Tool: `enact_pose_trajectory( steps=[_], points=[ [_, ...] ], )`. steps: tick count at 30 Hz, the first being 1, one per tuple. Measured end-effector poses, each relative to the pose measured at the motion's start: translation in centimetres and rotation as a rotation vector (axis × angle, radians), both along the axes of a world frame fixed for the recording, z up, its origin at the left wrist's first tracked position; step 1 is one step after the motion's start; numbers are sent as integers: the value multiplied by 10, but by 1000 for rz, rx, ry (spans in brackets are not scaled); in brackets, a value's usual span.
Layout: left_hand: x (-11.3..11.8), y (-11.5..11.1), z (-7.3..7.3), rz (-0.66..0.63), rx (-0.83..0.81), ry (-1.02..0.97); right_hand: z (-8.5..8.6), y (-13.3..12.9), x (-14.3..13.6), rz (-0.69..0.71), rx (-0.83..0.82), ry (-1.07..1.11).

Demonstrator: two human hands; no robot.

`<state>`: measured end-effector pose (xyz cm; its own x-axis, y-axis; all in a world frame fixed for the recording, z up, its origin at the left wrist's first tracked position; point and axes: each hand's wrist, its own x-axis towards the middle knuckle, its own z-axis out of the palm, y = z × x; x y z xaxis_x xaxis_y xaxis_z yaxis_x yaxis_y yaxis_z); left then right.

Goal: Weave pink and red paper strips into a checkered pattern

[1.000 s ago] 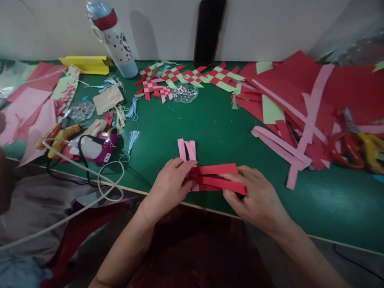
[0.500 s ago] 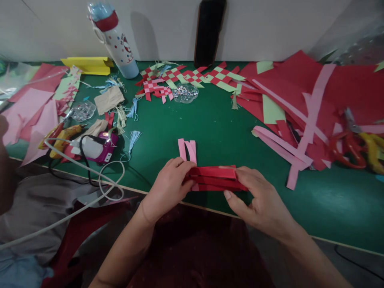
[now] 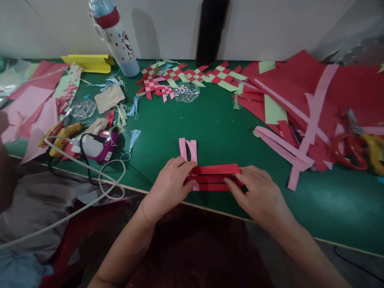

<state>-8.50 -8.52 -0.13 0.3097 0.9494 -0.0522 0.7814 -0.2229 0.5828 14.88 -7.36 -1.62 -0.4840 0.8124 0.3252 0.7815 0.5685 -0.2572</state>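
Observation:
Several red paper strips (image 3: 214, 169) lie side by side near the table's front edge, running left to right. Crossing their left end is a pink paper strip (image 3: 192, 151), its two upper ends pointing away from me. My left hand (image 3: 175, 181) pinches the place where pink and red meet, and its fingers hide the crossing. My right hand (image 3: 258, 193) grips the strips' right ends between thumb and fingers. Beyond, on the right, more pink strips (image 3: 280, 148) lie on the table, one of them folded.
Red paper sheets (image 3: 339, 92) cover the back right, beside red-handled scissors (image 3: 349, 150). Woven paper fish (image 3: 226, 76) and a dish of small beads (image 3: 186, 93) lie at the back. A bottle (image 3: 120, 44) and a phone (image 3: 211, 32) lean on the wall. A cable (image 3: 99, 192) crosses at left.
The red strips have spread apart, with gaps now showing between them. My right thumb has moved up onto the middle strip. My left hand has stayed almost still.

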Motion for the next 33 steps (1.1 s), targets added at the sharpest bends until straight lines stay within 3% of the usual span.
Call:
enact_pose_trajectory(
  steps=[6, 10, 14, 19, 25, 33],
  points=[
    [0, -1, 2, -13, 6, -18, 10, -4, -1, -102, -305, 132],
    [-1, -2, 4, -5, -7, -63, 1, -5, -1, -103, -201, 37],
    [-2, -1, 6, 16, -14, -100, -5, -3, 1, -15, -121, -18],
    [-5, 0, 6, -10, -18, -177, 16, 13, -3, -6, -189, 91],
    [-7, 0, 11, -42, -58, -208, 40, 46, -40, -60, -544, 188],
    [-6, -3, -2, -9, -11, -165, 34, 63, -71, -31, -806, 249]
  ],
)
